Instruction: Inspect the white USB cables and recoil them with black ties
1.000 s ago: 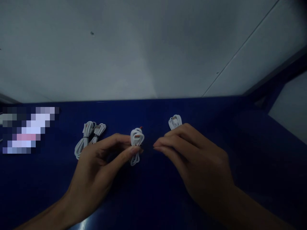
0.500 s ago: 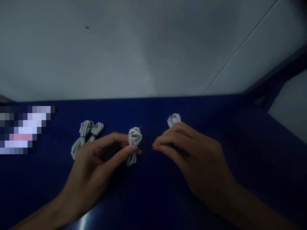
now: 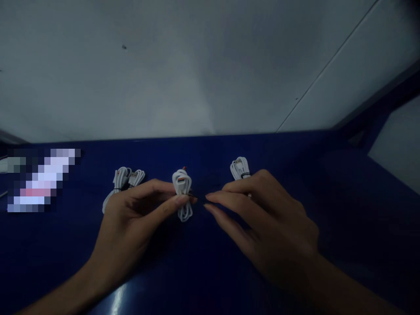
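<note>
My left hand (image 3: 141, 214) pinches a coiled white USB cable (image 3: 183, 183) between thumb and fingers, above the blue table. The cable's flat plug, with orange inside, faces me at the top of the bundle, and its loops hang below my thumb. A thin black twist tie (image 3: 194, 196) sticks out from the bundle to the right. At that tie's outer end, my right hand (image 3: 262, 214) has thumb and index finger close together in a pinch. The tie's tip is hard to make out there.
Two coiled white cables (image 3: 121, 178) with black ties lie left, partly behind my left hand. Another tied cable (image 3: 240, 166) lies behind my right hand. A blurred-out bright object (image 3: 49, 179) is at far left. A pale wall (image 3: 197, 78) borders the blue table (image 3: 197, 271).
The held bundle has turned slightly, its plug now more upright. My right fingertips have shifted slightly left toward it and loosened a little. The black tie now shows between the hands.
</note>
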Tool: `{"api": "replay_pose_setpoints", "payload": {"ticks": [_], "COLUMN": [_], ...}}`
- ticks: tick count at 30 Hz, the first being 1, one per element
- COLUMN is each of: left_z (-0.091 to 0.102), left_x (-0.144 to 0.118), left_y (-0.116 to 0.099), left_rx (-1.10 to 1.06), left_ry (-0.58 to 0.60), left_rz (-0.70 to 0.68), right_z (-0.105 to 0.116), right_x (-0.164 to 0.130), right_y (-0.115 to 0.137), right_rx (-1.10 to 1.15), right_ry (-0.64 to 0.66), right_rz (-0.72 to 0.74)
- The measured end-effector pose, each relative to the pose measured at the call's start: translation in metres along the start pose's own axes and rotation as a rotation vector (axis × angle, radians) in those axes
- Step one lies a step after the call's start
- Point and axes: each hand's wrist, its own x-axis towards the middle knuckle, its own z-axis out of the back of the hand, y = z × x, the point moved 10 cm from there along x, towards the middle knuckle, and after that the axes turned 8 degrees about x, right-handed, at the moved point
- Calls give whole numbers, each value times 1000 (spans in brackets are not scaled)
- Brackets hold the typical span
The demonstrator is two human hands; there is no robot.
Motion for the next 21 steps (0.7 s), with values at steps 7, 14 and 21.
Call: {"api": "replay_pose_setpoints", "payload": {"ticks": [7, 14, 21], "left_z": [1, 6, 6], "left_x": [-1, 0, 1], "left_y": [-5, -16, -9], "left_rx": [37, 123, 127], "left_ry": [17, -38, -33], "left_rz": [-30, -135, -120], "right_z": [-1, -5, -9], "right_x": [-5, -1, -5], "right_y": [4, 0, -11], "right_rx": [-9, 25, 157], "right_ry": [-26, 2, 51], "right_rz": [12, -37, -105]}}
